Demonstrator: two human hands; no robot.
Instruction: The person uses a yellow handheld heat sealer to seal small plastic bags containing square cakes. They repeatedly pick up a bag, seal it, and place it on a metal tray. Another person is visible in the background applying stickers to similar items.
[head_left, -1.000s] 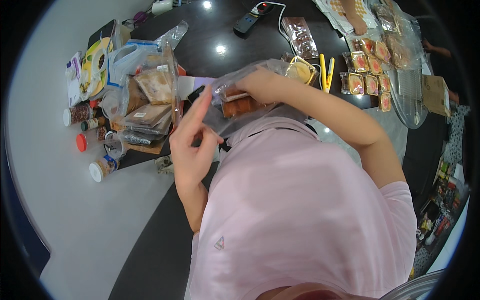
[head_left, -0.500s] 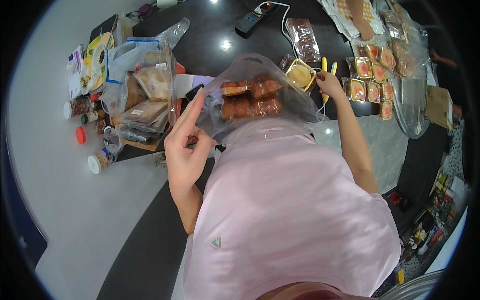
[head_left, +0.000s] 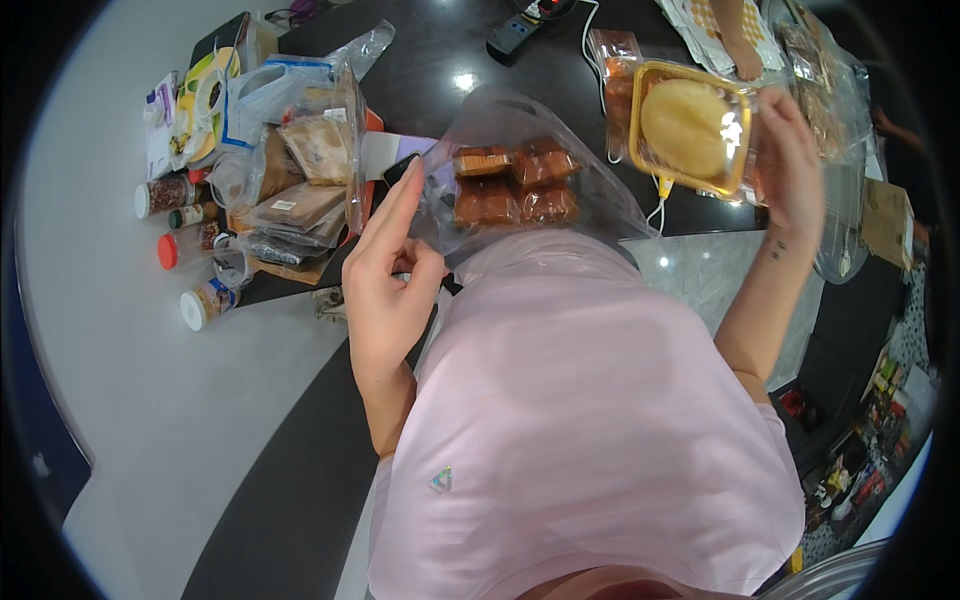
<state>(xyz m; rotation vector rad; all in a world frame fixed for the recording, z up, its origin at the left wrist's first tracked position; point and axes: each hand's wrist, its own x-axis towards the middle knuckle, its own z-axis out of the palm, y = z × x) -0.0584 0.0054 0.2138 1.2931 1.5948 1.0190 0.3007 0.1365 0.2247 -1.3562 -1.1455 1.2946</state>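
In the head view, the pack [head_left: 691,130] is held over the dark table [head_left: 420,60], right of the clear bag [head_left: 612,208], the right hand [head_left: 793,165] closed on its right-hand end. It should be light; the tray [head_left: 636,125] looks fairly stiff, the film [head_left: 735,130] probably slippery, the cake [head_left: 672,115] likely soft, so the rim suits a hold best. The tray is gold and squarish, the cake round and pale yellow, the film glinting. The left hand's [head_left: 390,275] thumb and forefinger curl together beside the bag; whether they pinch it, I cannot tell.
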